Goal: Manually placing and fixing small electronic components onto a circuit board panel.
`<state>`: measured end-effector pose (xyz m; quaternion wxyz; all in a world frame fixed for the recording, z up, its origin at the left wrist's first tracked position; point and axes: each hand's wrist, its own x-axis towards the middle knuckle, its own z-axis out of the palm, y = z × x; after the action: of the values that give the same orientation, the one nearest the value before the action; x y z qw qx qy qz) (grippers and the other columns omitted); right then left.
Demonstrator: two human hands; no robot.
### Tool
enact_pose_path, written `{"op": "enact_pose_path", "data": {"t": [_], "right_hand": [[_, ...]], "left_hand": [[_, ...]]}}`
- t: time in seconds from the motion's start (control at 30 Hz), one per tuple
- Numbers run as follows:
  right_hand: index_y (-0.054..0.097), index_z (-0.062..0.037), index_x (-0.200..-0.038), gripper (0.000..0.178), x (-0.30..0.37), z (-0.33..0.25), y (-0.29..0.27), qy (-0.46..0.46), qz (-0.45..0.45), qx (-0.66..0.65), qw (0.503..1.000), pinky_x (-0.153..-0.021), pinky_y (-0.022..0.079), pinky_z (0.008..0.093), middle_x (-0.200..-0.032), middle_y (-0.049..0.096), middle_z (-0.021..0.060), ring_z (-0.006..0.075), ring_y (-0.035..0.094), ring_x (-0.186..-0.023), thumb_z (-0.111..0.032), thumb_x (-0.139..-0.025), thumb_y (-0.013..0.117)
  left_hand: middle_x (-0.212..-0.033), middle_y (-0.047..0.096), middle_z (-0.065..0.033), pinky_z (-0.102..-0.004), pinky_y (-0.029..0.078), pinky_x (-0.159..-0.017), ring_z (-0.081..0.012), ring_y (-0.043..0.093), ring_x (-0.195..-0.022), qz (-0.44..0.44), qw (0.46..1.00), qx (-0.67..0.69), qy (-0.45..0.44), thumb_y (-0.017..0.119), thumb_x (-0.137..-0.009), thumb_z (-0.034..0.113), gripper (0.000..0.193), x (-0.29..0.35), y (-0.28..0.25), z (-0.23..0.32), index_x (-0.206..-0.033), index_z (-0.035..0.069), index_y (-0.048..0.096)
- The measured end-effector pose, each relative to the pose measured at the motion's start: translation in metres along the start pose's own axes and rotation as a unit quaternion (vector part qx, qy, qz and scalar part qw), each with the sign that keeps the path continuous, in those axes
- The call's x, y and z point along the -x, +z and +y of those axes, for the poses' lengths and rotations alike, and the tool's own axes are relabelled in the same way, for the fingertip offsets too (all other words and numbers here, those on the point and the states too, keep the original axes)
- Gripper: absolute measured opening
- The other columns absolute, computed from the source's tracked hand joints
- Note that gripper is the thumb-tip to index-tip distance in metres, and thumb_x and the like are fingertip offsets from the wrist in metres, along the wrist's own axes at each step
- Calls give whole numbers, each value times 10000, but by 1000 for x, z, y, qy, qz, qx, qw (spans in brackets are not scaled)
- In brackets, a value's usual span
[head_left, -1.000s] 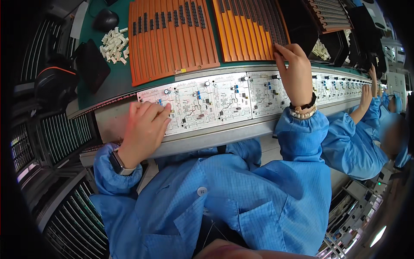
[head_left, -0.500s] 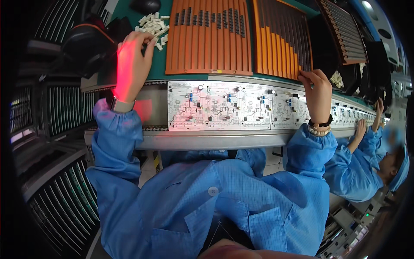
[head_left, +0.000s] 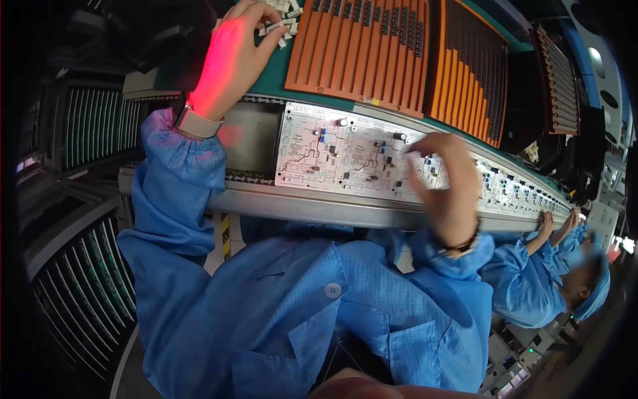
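Observation:
My left hand [head_left: 240, 50] is at the pile of small white connectors [head_left: 287, 8], its thumb and fingertips bent together around a white piece. Reddish light falls across the back of that hand. Smeared by motion, my right hand [head_left: 453, 186] hovers over the row of white printed circuit boards [head_left: 309, 149]. Its thumb and finger pinch a small dark component [head_left: 413, 154], whose exact kind is too blurred to make out. The nearest board carries capacitors and blue and black parts. My right hand covers part of the row.
Behind the conveyor's metal rail [head_left: 319, 206] stand an orange slotted rack [head_left: 352, 63] and a second orange rack [head_left: 458, 80], both holding black components. Farther right is another slotted rack [head_left: 565, 86]. A co-worker in blue [head_left: 525, 279] works along the line. Board magazines [head_left: 86, 306] stand left.
My right hand has come from the second orange rack down and left over the boards. My left hand stays by the connectors. The whole view has shifted and tilted.

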<state>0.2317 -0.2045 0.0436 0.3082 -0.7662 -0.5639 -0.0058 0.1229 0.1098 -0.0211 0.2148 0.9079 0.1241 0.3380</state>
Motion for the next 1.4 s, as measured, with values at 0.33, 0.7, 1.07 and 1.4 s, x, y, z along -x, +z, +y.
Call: {"op": "enact_pose_path", "data": {"t": [0.33,0.7,1.07,1.4], "right_hand": [[612,-32,-891,208,-13,-60,101,-48,-105,-31,993,-710,481,386,-837,588,101,291,590,-779,-82,-736,742],[595,-38,-827,116,-13,-63,105,-52,-120,-13,991,-710,447,374,-790,528,86,259,562,-784,-114,-764,655],[634,-16,-875,161,-14,-82,87,-69,-187,103,975,-726,453,361,-817,552,90,246,568,-772,-83,-729,635],[675,-68,-1172,467,19,-20,-6,59,-50,152,985,-864,487,427,-1109,626,127,307,598,-1015,-62,-717,778]], "left_hand": [[-908,650,-118,-305,511,-717,-197,639,-814,-3,990,99,-100,725,-826,10,220,0,-20,45,-1036,-6,660],[-841,632,-154,-368,523,-711,-328,630,-780,215,909,286,215,719,-790,26,117,0,14,11,-889,-14,673],[-821,627,-137,-363,497,-722,-309,620,-789,0,989,136,-52,695,-803,30,88,5,-16,43,-877,-14,675],[-942,734,-130,-248,580,-750,-175,738,-891,-28,939,304,-156,633,-961,70,150,23,-5,65,-1077,-26,638]]}}
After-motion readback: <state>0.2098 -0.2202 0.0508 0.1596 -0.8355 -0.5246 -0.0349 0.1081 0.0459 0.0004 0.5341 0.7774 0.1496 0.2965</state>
